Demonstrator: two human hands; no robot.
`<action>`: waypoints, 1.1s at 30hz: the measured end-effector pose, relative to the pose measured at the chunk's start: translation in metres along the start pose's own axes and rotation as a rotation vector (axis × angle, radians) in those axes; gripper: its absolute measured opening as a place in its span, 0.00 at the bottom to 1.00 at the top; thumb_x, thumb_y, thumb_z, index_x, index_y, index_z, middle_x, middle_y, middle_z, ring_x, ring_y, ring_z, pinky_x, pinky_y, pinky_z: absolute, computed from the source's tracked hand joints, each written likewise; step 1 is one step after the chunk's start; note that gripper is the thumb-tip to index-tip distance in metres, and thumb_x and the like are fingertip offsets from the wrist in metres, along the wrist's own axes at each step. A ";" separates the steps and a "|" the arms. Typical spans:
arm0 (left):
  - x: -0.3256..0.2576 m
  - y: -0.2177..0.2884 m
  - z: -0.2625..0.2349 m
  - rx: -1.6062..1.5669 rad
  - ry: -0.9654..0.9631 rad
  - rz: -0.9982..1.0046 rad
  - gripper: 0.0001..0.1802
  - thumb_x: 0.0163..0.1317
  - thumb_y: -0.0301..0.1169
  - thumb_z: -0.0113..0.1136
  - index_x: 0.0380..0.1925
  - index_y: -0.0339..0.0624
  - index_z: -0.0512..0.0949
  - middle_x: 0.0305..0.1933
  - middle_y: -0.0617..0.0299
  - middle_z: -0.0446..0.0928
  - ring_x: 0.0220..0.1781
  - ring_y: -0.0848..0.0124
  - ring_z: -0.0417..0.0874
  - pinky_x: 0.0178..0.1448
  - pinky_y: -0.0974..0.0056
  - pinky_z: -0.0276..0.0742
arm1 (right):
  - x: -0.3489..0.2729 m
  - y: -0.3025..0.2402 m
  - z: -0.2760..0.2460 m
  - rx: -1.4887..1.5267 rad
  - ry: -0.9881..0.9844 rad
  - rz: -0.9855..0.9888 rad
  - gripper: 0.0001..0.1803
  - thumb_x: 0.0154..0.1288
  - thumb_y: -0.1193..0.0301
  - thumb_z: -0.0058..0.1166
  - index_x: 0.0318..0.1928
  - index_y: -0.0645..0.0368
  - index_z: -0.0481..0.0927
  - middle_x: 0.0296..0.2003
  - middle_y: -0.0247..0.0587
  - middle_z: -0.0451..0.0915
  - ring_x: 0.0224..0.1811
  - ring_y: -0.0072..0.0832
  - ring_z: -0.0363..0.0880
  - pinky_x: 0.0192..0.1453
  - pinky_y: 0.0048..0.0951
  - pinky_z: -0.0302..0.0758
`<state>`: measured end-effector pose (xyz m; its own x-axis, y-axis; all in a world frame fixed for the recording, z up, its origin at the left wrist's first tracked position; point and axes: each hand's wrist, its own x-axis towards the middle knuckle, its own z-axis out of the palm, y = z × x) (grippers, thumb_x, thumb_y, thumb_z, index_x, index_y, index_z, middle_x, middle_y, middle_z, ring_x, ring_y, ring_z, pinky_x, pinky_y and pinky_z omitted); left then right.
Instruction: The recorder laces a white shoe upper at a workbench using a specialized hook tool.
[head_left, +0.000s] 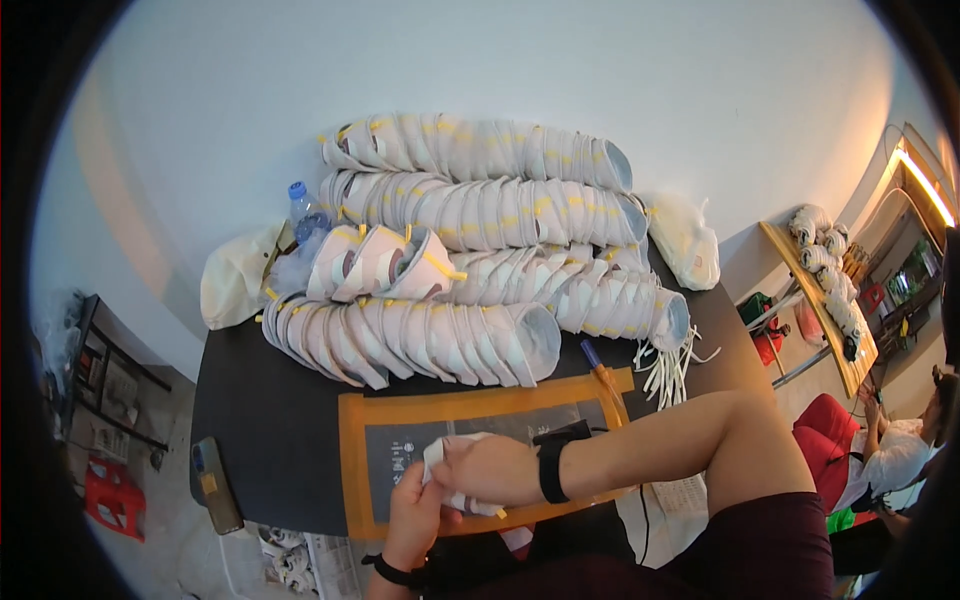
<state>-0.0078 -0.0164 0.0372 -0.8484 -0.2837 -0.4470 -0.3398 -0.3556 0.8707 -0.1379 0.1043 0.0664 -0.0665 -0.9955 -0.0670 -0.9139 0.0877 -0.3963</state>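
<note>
At lower centre of the frame, both hands, left (418, 512) and right (490, 470), close around a white face mask (447, 470) over an orange-bordered mat (480, 440), steadying it between them. Stacked masks (480, 240) lie in nested rows across the dark table (270, 430) above, within reach.

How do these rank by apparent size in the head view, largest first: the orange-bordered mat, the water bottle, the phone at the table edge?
1. Orange-bordered mat, clearly largest.
2. Phone.
3. Water bottle, but it is partly hidden and farther away, so places 2 and 3 are unsure.
</note>
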 end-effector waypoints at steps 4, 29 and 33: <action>0.014 -0.016 -0.003 0.069 0.015 0.092 0.09 0.72 0.28 0.49 0.46 0.36 0.74 0.32 0.62 0.78 0.22 0.77 0.78 0.23 0.74 0.75 | -0.006 0.009 0.013 0.106 0.166 0.153 0.08 0.61 0.70 0.52 0.38 0.61 0.75 0.38 0.52 0.78 0.39 0.48 0.82 0.42 0.44 0.80; 0.016 -0.022 -0.010 0.091 -0.099 0.153 0.10 0.73 0.30 0.51 0.48 0.37 0.75 0.35 0.63 0.78 0.28 0.79 0.79 0.24 0.74 0.75 | -0.012 0.010 -0.007 0.079 0.031 0.080 0.08 0.60 0.72 0.53 0.39 0.62 0.77 0.35 0.50 0.81 0.34 0.47 0.83 0.41 0.40 0.80; 0.014 -0.014 -0.007 0.086 -0.088 0.168 0.10 0.73 0.29 0.51 0.47 0.37 0.75 0.33 0.64 0.78 0.25 0.79 0.78 0.24 0.74 0.74 | -0.010 0.015 -0.005 0.030 0.060 -0.107 0.08 0.59 0.73 0.54 0.39 0.62 0.76 0.36 0.52 0.79 0.36 0.49 0.81 0.42 0.42 0.80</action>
<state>-0.0122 -0.0211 0.0172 -0.9268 -0.2523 -0.2781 -0.2213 -0.2315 0.9473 -0.1531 0.1158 0.0661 0.0058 -0.9995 0.0317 -0.9049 -0.0187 -0.4253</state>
